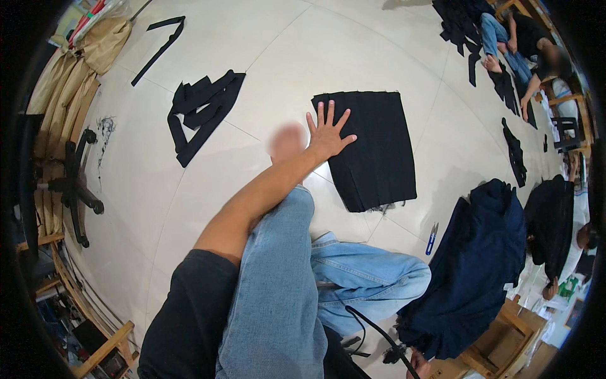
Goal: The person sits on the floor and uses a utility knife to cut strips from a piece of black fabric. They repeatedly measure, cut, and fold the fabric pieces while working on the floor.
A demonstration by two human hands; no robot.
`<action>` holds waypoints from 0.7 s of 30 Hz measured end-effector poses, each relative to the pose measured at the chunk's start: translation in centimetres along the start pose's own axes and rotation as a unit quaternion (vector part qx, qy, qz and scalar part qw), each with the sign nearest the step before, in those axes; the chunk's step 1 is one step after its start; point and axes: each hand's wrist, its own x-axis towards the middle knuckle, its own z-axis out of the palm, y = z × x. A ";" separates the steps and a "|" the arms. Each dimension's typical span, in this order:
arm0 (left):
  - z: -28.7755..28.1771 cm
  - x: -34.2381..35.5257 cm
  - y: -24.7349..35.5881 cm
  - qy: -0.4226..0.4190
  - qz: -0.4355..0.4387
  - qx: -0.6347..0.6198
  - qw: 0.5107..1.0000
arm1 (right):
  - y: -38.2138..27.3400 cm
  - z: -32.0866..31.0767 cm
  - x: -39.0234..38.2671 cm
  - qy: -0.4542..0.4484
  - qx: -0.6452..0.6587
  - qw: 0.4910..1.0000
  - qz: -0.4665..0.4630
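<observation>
My left hand (329, 138) lies flat with fingers spread on the left part of a black fabric panel (382, 151). The panel rests on the floor, with frayed threads along its near edge. At the lower right, only part of my right hand (418, 365) shows, beside a dark navy heap of cloth (476, 271); its fingers are mostly hidden, and I cannot make out whether it grips anything. A pair of blue-handled thread snips (432, 239) lies on the floor between the panel and the navy heap.
Black fabric strips (205, 114) lie at the left. A chair base on casters (77, 186) and brown sacks (63, 95) stand farther left. At far right, a person (530, 44) sits among black scraps (457, 25). A wooden frame (514, 322) stands lower right.
</observation>
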 end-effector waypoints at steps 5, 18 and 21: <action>-6.4 -5.1 12.0 -0.166 0.346 -0.083 0.920 | -10.6 -1.2 12.4 0.033 0.782 0.479 0.398; -6.3 -12.8 15.7 -0.332 0.514 -0.308 0.729 | -10.5 -3.3 27.2 -0.275 0.287 0.904 0.157; -3.6 -12.1 14.5 -0.279 0.504 -0.275 0.770 | -14.0 2.0 25.3 -0.344 0.644 0.681 -0.062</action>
